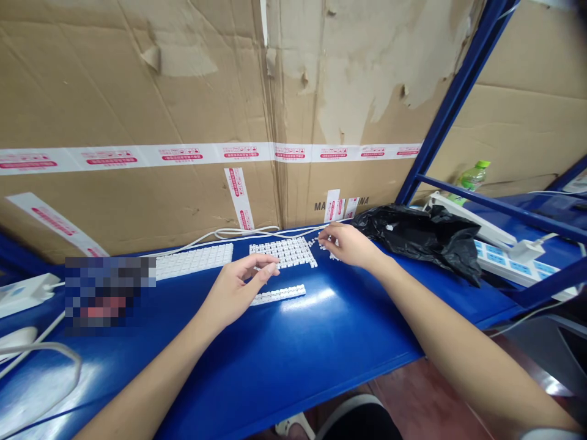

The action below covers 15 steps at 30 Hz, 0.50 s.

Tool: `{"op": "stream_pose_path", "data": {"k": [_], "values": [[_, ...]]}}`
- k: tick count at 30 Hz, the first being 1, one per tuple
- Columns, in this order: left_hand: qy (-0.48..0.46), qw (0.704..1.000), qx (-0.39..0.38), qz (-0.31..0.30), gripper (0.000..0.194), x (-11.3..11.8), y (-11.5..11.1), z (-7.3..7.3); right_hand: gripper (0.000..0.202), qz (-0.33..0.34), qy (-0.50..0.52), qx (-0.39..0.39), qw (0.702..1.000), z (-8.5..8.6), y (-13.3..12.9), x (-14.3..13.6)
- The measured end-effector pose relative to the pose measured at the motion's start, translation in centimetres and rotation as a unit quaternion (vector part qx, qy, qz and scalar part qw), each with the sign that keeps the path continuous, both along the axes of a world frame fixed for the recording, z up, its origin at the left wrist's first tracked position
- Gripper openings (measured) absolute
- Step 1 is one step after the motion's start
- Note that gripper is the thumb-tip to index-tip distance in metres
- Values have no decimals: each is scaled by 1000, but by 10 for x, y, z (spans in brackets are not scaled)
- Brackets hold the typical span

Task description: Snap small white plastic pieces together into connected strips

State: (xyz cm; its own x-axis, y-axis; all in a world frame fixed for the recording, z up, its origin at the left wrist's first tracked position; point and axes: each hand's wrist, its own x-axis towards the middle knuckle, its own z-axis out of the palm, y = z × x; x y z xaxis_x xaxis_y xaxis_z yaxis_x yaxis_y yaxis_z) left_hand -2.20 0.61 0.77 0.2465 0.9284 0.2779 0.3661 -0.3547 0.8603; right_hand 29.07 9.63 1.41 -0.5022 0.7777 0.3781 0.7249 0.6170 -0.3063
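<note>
My left hand (pixel 238 287) hovers at the near left corner of a block of small white pieces that look like keycaps (pixel 288 252), set in rows. Its fingers are stretched forward with the thumb a little apart, and nothing shows in them. My right hand (pixel 346 244) is bent down over loose white pieces (pixel 334 255) at the block's right side. Its fingers are closed, and what lies between the tips is too small to make out. Nearer to me lies a separate row of white pieces (pixel 282 294), partly behind my left hand. A white keyboard (pixel 195 260) is left of the block.
A tall cardboard box (pixel 183 110) stands along the back of the blue table (pixel 312 348). On the right are a crumpled black plastic bag (pixel 417 235), power strips (pixel 518 266) and a blue metal frame (pixel 458 104). White cables (pixel 55 345) and a blurred patch lie left.
</note>
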Motion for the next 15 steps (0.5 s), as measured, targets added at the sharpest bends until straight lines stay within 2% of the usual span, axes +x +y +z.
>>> {"op": "stream_pose_path", "data": {"k": [3, 6, 9, 11, 15], "values": [[4, 1000, 4, 1, 40, 0, 0, 1, 18, -5, -11, -3, 1000, -1, 4, 5], [3, 1000, 8, 3, 40, 0, 0, 1, 17, 23, 9, -63, 998, 3, 0, 1], [4, 1000, 6, 3, 39, -1, 0, 0, 35, 63, 19, -131, 989, 5, -6, -5], [6, 1000, 1, -1, 38, -1, 1, 0, 44, 82, 2, -145, 986, 5, -9, -8], [6, 1000, -2, -7, 37, -2, 1, -2, 45, 84, -26, -182, 979, 5, -12, -10]]}}
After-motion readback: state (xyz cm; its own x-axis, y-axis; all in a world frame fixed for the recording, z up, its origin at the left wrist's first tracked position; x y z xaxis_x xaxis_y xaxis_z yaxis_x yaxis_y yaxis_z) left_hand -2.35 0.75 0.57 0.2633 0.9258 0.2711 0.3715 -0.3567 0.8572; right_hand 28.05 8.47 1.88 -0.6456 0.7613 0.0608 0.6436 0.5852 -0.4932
